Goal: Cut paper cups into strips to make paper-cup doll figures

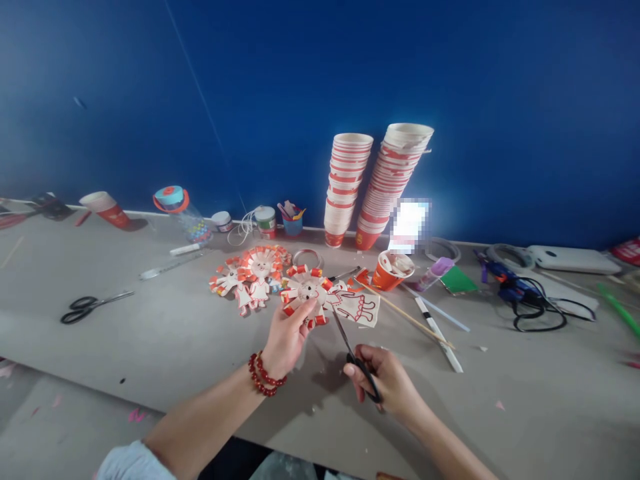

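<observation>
Between thumb and fingers, my left hand (291, 328) grips a paper doll (359, 305) with a round face, curled red-and-white strips around the head and a body drawn in red marker. My right hand (383, 379) is closed around the black handles of a pair of scissors (345, 332). The blades point up and away, touching or very near the doll's paper below the head; whether they are cutting cannot be seen. Left of my left hand lie several finished-looking paper dolls (260, 265) with similar fringed heads.
Two tall stacks of paper cups (347, 193) stand against the blue wall. A red cup of paper scraps (393, 270), a white marker (440, 337), a wooden stick (413, 315) and a blue glue gun (513, 285) lie right. Other scissors (93, 307) and a clear bottle (187, 217) are left.
</observation>
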Demonstrator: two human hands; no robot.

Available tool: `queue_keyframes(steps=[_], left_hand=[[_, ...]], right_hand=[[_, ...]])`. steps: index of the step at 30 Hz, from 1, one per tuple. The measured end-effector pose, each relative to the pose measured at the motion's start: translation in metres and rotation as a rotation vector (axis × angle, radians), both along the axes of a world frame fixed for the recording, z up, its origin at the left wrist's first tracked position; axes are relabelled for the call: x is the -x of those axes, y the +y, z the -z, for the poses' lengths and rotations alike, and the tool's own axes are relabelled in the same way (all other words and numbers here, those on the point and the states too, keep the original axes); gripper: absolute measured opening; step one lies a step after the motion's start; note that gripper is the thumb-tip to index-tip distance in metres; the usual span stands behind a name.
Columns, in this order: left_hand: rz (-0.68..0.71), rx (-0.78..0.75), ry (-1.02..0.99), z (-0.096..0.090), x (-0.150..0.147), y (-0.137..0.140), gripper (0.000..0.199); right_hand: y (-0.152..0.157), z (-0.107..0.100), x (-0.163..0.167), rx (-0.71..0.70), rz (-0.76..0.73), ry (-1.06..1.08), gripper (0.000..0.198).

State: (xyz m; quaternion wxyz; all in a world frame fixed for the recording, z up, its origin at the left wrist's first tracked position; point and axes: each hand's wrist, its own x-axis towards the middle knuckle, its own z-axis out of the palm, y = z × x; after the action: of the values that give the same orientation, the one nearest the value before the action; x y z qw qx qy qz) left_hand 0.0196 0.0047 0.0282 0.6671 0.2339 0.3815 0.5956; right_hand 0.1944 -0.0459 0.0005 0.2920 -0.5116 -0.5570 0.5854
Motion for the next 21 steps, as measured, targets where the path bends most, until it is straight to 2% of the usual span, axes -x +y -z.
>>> queue_keyframes(steps=[5, 13, 21], left_hand=[[-0.013, 0.006, 0.01, 0.002, 0.0, 0.001, 0.022], [-0.008, 0.006, 0.003, 0.003, 0.001, 0.001, 0.031], [-0.013, 0.014, 0.036, -0.001, 0.0, 0.0, 0.023]], right_hand=[[0.0, -0.002, 0.0, -0.032, -0.007, 0.004, 0.051], [0.001, 0.008, -0.004, -0.077, -0.008, -0.033, 0.051], [0.002, 0.012, -0.008, -0.153, 0.016, -0.126, 0.051]])
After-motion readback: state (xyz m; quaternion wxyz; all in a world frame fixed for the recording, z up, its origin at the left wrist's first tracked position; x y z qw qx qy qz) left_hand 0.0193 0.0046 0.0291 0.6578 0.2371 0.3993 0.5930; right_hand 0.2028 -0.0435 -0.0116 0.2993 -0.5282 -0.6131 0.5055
